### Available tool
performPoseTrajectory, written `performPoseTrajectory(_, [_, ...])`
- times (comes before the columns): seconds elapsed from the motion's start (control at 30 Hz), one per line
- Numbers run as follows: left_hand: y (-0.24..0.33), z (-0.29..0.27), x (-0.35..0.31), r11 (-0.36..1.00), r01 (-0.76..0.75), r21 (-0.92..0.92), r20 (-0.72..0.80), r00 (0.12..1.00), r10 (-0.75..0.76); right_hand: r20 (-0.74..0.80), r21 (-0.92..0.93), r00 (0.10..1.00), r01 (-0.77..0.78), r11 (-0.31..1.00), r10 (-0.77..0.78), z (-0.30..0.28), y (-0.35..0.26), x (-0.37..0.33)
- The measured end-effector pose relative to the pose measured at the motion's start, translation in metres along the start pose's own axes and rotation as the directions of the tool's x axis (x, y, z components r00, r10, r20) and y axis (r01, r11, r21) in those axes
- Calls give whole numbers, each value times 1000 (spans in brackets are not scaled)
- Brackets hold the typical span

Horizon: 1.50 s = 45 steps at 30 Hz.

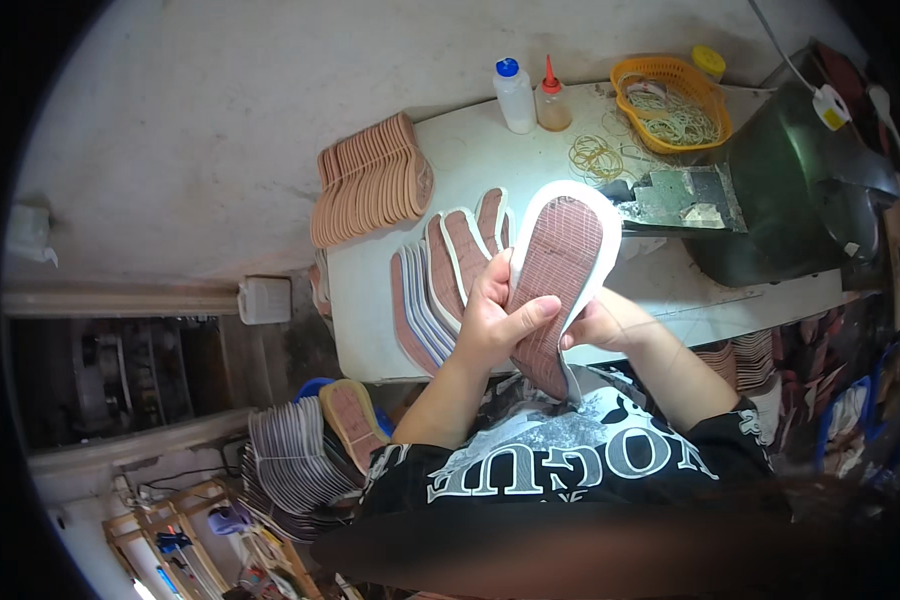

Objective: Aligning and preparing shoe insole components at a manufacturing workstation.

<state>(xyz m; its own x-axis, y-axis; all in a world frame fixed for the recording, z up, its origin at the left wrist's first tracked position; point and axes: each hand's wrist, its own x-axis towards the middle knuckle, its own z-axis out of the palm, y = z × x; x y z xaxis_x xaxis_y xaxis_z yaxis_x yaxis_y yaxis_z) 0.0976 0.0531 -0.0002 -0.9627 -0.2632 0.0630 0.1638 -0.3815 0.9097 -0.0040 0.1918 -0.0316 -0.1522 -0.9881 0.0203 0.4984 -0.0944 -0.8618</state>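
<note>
A shoe insole with a reddish-brown checked face and a white rim is held up in front of my chest, its wide end pointing away from me. My left hand grips its left edge, the thumb pressed across the brown face. At the lower right edge, my right hand pinches the narrow part; some of its fingers are hidden behind the insole. On the table just left of my hands lies a fanned row of similar brown and white insoles.
A bundle of tan insoles stands at the table's far left. Two squeeze bottles and a yellow basket of rubber bands stand at the back. A dark green machine occupies the right. More stacked insoles are at lower left.
</note>
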Motion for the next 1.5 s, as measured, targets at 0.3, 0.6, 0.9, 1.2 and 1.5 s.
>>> performPoseTrajectory(0.3, [-10, 10, 21, 980, -39, 197, -121, 991, 64, -256, -677, 955, -66, 733, -150, -8, -37, -12])
performPoseTrajectory(0.6, [-6, 12, 30, 994, 53, 95, -155, 987, -38, -104, 26, 988, -108, 994, 110, -21, -20, -11])
performPoseTrajectory(0.9, [-27, 14, 52, 964, -110, 240, -329, 925, 188, -384, -484, 916, -90, 870, -118, -6, -31, -12])
performPoseTrajectory(1.2, [-50, -15, 97, 859, 3, 511, -325, 927, 190, -523, -125, 845, 55, 991, -113, -44, -22, -10])
performPoseTrajectory(1.5, [-68, -31, 126, 915, 49, 400, -355, 929, 105, -489, 103, 872, 68, 992, -9, -44, -21, -38])
